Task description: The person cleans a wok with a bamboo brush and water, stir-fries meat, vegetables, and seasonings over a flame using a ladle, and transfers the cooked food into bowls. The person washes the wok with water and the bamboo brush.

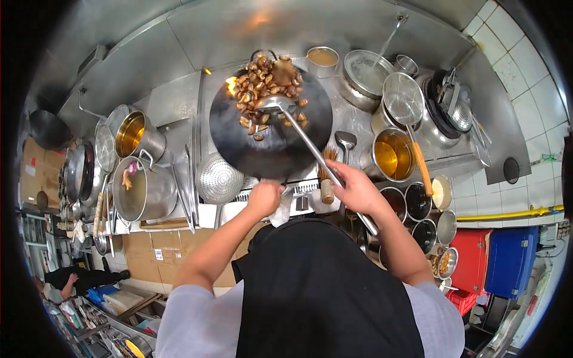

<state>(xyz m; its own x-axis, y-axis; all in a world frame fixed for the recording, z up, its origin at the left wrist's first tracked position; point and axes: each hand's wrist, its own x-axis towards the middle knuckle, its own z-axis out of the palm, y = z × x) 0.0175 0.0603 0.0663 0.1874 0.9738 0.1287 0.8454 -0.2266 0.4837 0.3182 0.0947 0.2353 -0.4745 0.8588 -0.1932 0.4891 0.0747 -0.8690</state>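
A large black wok (239, 143) sits on the range in front of me. Brown pieces that look like cut mushrooms (262, 77) are bunched at its far side, some of them above the rim. My left hand (266, 197) is closed at the wok's near edge, with a white cloth (283, 207) bunched beside and under it; the grip itself is partly hidden. Wrapped round the long handle of a steel ladle (310, 143), my right hand (357, 188) holds it slanting across the wok. The ladle's bowl touches the near side of the pieces.
A flame (231, 85) flares at the wok's far left. A perforated skimmer (219, 179) and a stock pot (145, 191) stand left. To the right are a spatula (345, 142), a bamboo brush (327, 182), an oil pot (391, 155) and a wire strainer (403, 98). Another person (74, 280) is at far left.
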